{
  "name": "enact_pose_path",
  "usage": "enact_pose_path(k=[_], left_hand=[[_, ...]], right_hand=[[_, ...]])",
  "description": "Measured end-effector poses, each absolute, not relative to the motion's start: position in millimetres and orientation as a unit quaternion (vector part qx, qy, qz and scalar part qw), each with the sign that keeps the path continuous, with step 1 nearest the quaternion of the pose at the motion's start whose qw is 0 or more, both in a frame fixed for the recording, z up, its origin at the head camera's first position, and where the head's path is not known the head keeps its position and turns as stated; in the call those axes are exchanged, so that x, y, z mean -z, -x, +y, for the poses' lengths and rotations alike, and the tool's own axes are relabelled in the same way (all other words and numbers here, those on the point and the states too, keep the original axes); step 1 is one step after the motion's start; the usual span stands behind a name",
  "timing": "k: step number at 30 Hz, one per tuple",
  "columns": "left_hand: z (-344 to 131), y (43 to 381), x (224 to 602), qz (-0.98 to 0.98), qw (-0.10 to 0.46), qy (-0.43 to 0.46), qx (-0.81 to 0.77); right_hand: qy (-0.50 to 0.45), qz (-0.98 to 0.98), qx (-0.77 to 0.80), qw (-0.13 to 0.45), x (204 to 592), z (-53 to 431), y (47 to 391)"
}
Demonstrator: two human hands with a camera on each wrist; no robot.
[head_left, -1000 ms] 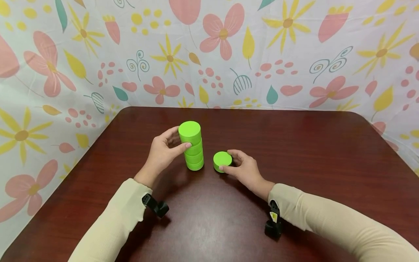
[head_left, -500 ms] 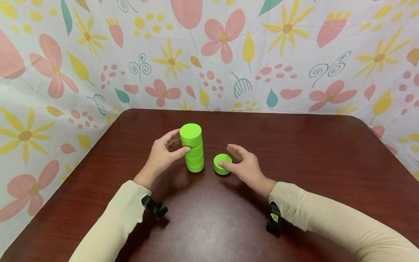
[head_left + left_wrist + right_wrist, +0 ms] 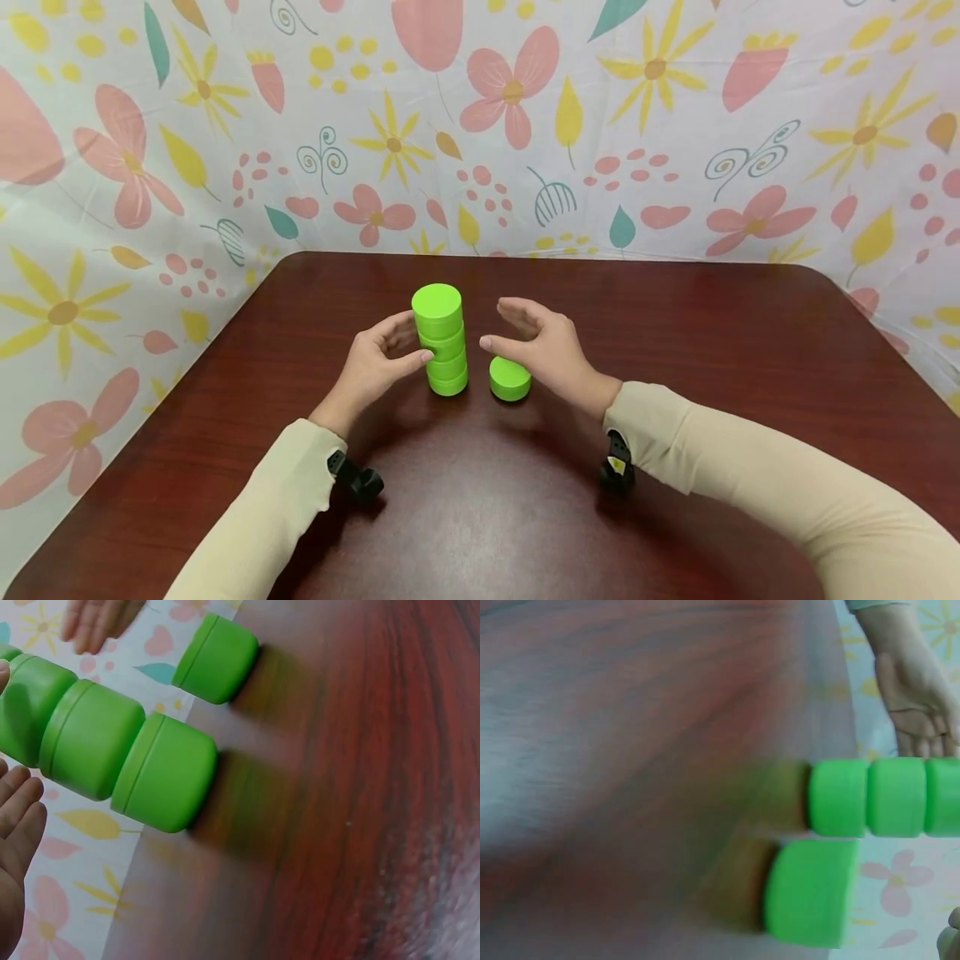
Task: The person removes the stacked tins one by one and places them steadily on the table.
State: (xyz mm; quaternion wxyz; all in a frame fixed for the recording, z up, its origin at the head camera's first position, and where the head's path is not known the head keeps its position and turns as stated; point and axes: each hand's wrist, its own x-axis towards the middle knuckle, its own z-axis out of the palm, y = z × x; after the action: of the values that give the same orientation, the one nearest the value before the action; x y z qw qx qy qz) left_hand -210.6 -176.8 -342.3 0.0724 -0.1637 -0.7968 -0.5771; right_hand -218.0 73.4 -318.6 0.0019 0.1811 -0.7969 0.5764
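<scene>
Several round green containers, each with a lid-like seam, form an upright stack (image 3: 447,362) near the middle of the table. My left hand (image 3: 367,367) is beside the stack's left side, thumb in front and fingers behind; in the right wrist view the left hand (image 3: 915,697) has its palm bared and fingers extended. Whether it touches the stack cannot be told. A single green container (image 3: 510,383) stands just right of the stack. Over and behind it hovers my right hand (image 3: 555,346), thumb and fingers spread, holding nothing and pointing toward the stack.
The dark reddish wooden table (image 3: 480,517) has rounded far corners. A white floral cloth (image 3: 480,125) hangs behind it and along its left side. A black camera is strapped to each wrist.
My right hand has let go of the single container and risen, moving toward the stack's upper part. My left hand's thumb has slid slightly lower beside the stack. The containers stay put.
</scene>
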Motion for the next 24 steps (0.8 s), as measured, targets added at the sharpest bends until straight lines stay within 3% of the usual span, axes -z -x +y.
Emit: enact_pose_path(k=[13,24], left_hand=[[-177,214,357,-0.795,0.062,0.169,0.579],[-172,215,356,-0.78,0.054,0.175,0.598]], right_hand=[[-0.241,-0.785,-0.57,0.02,292,43,222],[-0.237,-0.784,-0.573,0.029,285,26,220]])
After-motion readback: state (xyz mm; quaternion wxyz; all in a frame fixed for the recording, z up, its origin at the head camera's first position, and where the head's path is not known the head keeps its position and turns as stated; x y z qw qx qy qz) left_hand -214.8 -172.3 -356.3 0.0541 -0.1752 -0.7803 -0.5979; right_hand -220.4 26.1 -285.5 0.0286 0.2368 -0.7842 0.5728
